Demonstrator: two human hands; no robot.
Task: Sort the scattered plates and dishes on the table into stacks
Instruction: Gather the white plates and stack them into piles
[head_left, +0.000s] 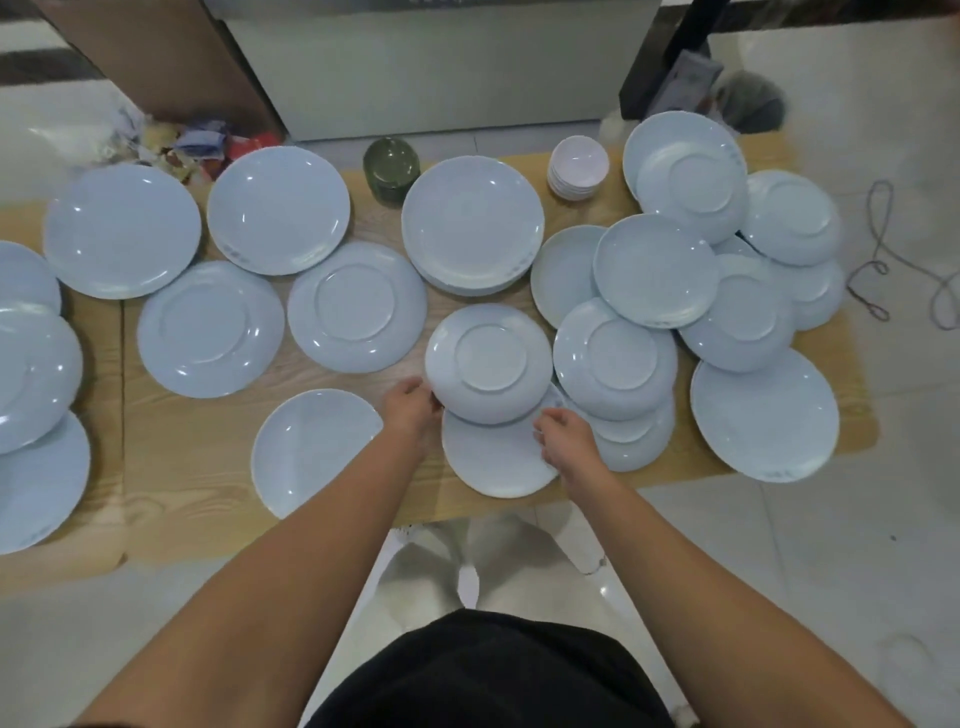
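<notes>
Step in hand: picking up the upturned plate (488, 364), foot ring showing, off the lower plate (493, 462); judged from the grip.
Upturned plate: near the front edge of the table (197, 457), at about 6 o'clock from the table's middle; covers the far part of the lower plate.
Left hand (410, 408): fingers curled round the upturned plate's rim at 8 o'clock, gripping it.
Right hand (566, 441): over the lower plate, fingers curled just beside the upturned plate's rim at 4 o'clock; cannot tell whether touching it.
Tidy stack (472, 228): at 12 o'clock from the upturned plate, face up.
Heap (654, 270): at 2 to 3 o'clock, plates overlapping, some face up, some foot up.
Next move: likely turning the plate face up and setting it on a stack of matching size; calls for a hold on both sides and clearance from the neighbour plate (615, 358) just beside it at 3 o'clock.
Progress: looks early, with most plates lying single or jumbled.
</notes>
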